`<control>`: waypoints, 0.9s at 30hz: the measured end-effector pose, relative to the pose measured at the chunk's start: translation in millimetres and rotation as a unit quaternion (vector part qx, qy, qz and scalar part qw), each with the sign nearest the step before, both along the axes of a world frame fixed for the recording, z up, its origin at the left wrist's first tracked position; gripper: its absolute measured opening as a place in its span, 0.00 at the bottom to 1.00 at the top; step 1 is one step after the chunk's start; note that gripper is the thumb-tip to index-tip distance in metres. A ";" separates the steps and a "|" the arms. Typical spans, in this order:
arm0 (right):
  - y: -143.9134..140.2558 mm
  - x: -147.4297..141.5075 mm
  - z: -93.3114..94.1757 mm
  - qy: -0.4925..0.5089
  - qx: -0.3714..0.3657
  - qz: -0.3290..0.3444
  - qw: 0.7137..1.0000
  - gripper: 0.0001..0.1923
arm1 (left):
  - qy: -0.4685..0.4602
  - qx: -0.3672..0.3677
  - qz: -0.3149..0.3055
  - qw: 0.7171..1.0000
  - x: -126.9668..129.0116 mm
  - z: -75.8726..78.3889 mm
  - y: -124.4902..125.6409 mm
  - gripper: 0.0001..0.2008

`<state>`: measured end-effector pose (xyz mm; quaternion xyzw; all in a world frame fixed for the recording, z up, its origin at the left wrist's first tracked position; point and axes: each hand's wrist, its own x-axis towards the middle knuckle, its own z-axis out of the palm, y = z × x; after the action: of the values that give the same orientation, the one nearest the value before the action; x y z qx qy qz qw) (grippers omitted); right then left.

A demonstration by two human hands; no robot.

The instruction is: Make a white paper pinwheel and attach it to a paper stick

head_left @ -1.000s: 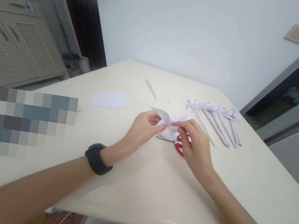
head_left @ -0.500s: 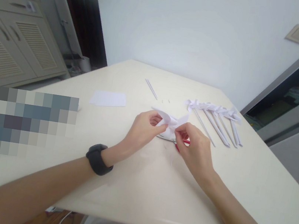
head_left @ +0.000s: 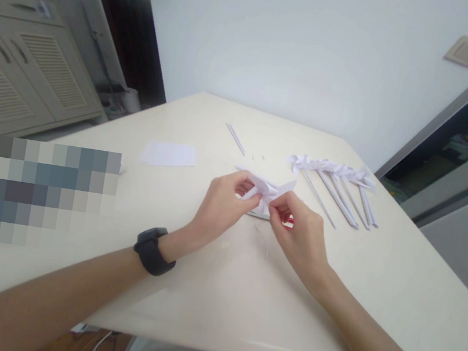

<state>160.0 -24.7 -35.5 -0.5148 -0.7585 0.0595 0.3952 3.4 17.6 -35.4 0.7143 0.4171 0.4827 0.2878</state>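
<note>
1. We see our left hand (head_left: 223, 203) and right hand (head_left: 299, 235) close together above a cream desk (head_left: 217, 290), both pinching a folded white paper piece (head_left: 264, 190) held between them.
2. Red-handled scissors (head_left: 287, 221) lie on the desk, mostly hidden beneath our right hand.
3. Finished paper pinwheels (head_left: 338, 182) lie in a row beyond our right hand.
4. A flat white sheet (head_left: 169, 154) lies beyond our left hand.

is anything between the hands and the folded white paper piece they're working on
Nothing visible is. The left hand and the right hand both pinch the folded white paper piece directly, just above the cream table. The red-handled scissors lie under the right hand's fingers, below the paper, not between hand and paper.
</note>
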 end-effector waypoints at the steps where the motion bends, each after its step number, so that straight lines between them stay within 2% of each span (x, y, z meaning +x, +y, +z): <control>1: -0.1 -0.2 0.1 0.002 0.000 0.000 1.000 0.04 | -0.001 0.000 0.002 1.000 0.3 0.0 -0.2 0.08; 21: -1.7 -2.9 -3.0 -0.004 -0.014 -0.009 1.000 0.04 | 0.013 0.014 0.013 1.000 2.2 0.9 -5.0 0.08; 27: -0.5 -2.8 -3.0 -0.023 0.023 -0.019 0.999 0.05 | 0.016 0.026 0.012 0.999 2.9 -1.3 -5.1 0.08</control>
<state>157.3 -25.1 -38.5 -0.5208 -0.7587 0.0225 0.3906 6.3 12.6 -36.7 0.7242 0.4173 0.4855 0.2563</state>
